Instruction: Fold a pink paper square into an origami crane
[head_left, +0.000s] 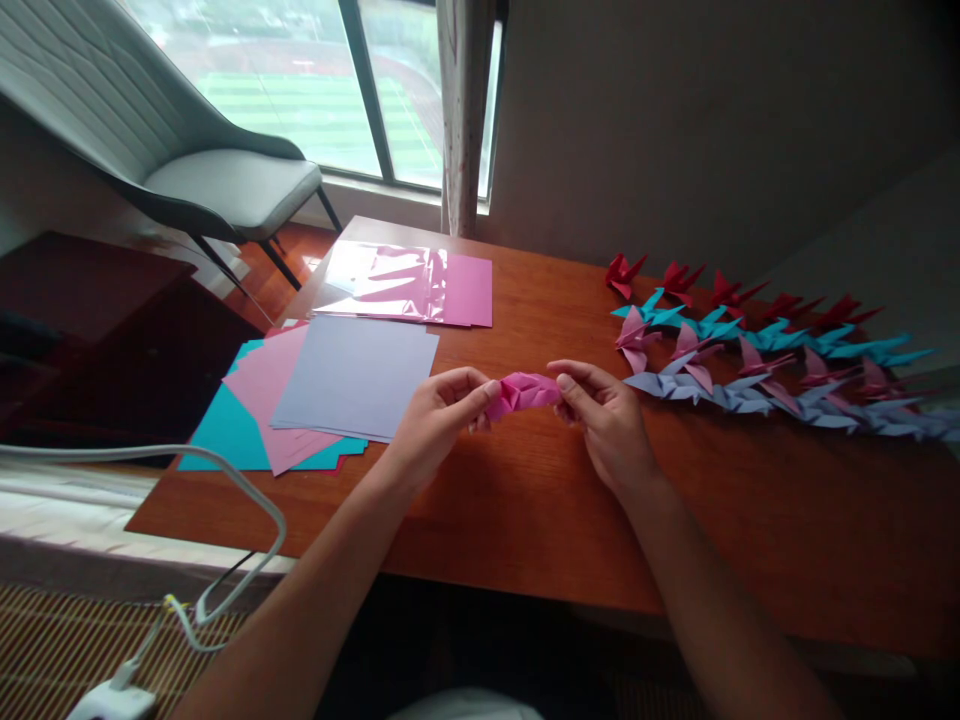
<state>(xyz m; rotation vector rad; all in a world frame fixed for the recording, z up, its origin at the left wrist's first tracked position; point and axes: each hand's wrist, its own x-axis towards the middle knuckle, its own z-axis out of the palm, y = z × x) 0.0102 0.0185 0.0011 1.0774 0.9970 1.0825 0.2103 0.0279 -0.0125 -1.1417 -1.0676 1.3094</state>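
A folded piece of bright pink paper (523, 391) is stretched between my hands, just above the table. My left hand (448, 405) pinches its left end between thumb and fingers. At the other end, my right hand (600, 408) grips the tip the same way. To the right stand rows of folded paper cranes: red cranes (726, 292) at the back, then turquoise cranes (716, 324), pink cranes (694, 352) and pale lilac cranes (742, 396) in front. The lilac row begins close beside my right hand.
Left of my hands lie lilac sheets (360, 375) over pink sheets (259, 385) and turquoise sheets (225, 440). Behind them is a clear plastic packet (382, 283) with pink paper. A white cable (247, 480) loops past the wooden table's (480, 520) left end. A grey chair (232, 185) stands by the window.
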